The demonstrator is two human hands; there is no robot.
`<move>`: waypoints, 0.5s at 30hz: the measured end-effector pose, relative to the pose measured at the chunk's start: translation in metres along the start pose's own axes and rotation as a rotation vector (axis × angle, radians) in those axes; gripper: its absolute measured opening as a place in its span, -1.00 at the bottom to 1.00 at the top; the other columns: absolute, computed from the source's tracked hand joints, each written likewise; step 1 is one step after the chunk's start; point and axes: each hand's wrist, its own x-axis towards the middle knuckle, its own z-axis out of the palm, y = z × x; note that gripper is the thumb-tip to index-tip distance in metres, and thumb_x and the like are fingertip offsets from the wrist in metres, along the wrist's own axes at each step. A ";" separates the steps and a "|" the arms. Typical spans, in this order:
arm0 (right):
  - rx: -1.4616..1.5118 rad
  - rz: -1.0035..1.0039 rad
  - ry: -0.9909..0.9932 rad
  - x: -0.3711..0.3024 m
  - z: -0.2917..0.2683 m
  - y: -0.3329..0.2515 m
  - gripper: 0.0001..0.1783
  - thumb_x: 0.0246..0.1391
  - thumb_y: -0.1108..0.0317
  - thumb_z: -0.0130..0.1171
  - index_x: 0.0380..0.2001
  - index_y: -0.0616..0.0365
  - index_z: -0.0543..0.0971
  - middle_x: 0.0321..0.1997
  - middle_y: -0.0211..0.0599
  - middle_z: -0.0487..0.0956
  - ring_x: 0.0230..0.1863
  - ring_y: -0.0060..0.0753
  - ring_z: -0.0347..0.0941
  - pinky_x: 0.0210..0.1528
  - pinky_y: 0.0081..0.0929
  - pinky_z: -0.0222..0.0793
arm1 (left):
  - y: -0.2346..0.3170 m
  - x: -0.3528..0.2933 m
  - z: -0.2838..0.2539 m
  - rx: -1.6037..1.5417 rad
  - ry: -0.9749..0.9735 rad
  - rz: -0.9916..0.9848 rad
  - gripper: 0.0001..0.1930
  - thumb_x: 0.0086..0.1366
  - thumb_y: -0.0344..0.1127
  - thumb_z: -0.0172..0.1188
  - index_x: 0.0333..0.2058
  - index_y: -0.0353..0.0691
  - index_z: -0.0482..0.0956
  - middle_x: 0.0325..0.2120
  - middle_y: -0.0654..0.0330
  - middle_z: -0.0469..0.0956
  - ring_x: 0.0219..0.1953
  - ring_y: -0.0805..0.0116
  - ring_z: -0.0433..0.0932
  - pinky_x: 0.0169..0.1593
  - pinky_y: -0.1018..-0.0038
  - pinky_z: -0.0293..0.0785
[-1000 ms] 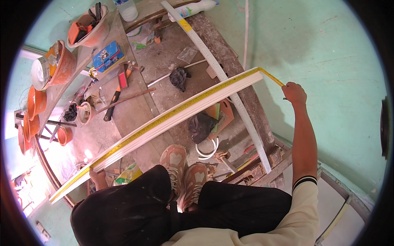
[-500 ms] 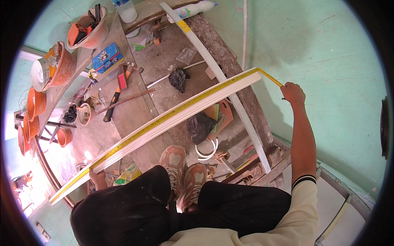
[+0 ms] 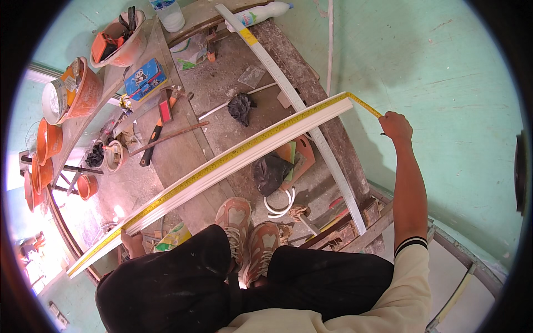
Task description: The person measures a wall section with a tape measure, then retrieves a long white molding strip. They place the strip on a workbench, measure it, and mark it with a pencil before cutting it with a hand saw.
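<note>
A long white grooved moulding strip [image 3: 277,142] slants across the view, from low at the left up to the right. Along its upper edge runs the yellow blade of a tape measure [image 3: 222,151], which bends down past the strip's right end. My right hand [image 3: 396,126], out beyond that end near the green wall, is closed on the tape. Near the lower left end my left hand [image 3: 132,243] is closed around the strip with the tape lying by its thumb; its fingers are partly hidden. Under the strip's right part crosses a metal straightedge [image 3: 275,69].
Below lies a plank platform [image 3: 180,161] with a hammer [image 3: 157,130], a blue tin [image 3: 145,77] and a black plastic bag [image 3: 272,173]. Orange tubs [image 3: 91,83] line the left side. A white bottle [image 3: 264,13] lies at the far edge. My shoes [image 3: 234,219] stand on the planks.
Almost nothing differs. Both hands, the strip and the tape keep their places, apart from a very slight shift of my right hand.
</note>
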 end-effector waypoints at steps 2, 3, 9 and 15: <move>0.001 0.001 -0.002 -0.001 -0.001 0.000 -0.61 0.10 0.05 0.01 -0.17 -0.01 0.68 -0.08 -0.07 0.67 -0.01 0.07 0.59 0.01 -0.03 0.52 | -0.002 -0.003 0.003 0.013 0.028 0.001 -0.63 0.46 -0.14 -0.05 0.10 -0.18 0.49 -0.01 0.07 0.61 0.02 0.06 0.62 0.07 0.01 0.60; 0.000 0.001 0.000 -0.002 -0.002 0.000 -0.61 0.10 0.05 0.01 -0.17 -0.01 0.68 -0.08 -0.07 0.67 -0.01 0.07 0.59 0.02 -0.03 0.52 | -0.005 -0.006 0.005 0.021 0.041 0.004 -0.63 0.47 -0.13 -0.05 0.10 -0.18 0.48 -0.01 0.07 0.61 0.03 0.06 0.62 0.07 0.01 0.61; 0.009 0.002 -0.002 0.000 -0.001 -0.002 -0.61 0.09 0.06 0.01 -0.18 -0.02 0.68 -0.08 -0.08 0.67 -0.01 0.07 0.59 0.01 -0.03 0.51 | -0.001 -0.008 0.006 0.019 0.049 0.003 -0.62 0.48 -0.11 -0.08 0.11 -0.17 0.48 0.02 0.08 0.60 0.06 0.06 0.60 0.10 0.00 0.58; 0.015 -0.009 0.021 0.004 0.003 0.000 -0.61 0.09 0.06 0.00 -0.18 -0.01 0.68 -0.09 -0.07 0.66 -0.01 0.07 0.59 0.02 -0.03 0.51 | 0.001 -0.009 0.003 0.020 0.027 -0.016 -0.60 0.48 -0.11 -0.08 0.14 -0.18 0.45 0.05 0.06 0.58 0.09 0.05 0.58 0.13 -0.03 0.56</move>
